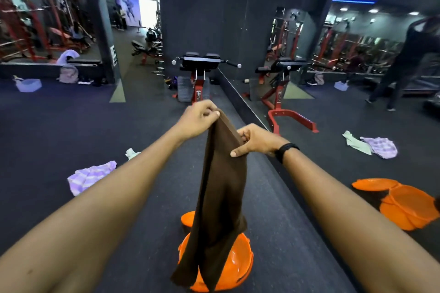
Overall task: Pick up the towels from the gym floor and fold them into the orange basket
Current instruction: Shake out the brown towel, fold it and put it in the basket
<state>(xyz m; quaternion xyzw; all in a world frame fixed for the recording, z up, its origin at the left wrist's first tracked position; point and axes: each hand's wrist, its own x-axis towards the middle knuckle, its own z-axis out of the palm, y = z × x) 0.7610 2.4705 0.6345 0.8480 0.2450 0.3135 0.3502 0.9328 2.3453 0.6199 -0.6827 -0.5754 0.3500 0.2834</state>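
Fingers of both hands pinch one brown towel (221, 188) above one orange basket (240, 261); two towels lie left.

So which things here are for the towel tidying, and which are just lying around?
For the job:
- long brown cloth towel, held up by the left hand and right hand
- round orange plastic basket
- striped purple towel on the floor
- small pale green towel

Just lying about:
- red metal gym bench
- pale backpack
- blue tub
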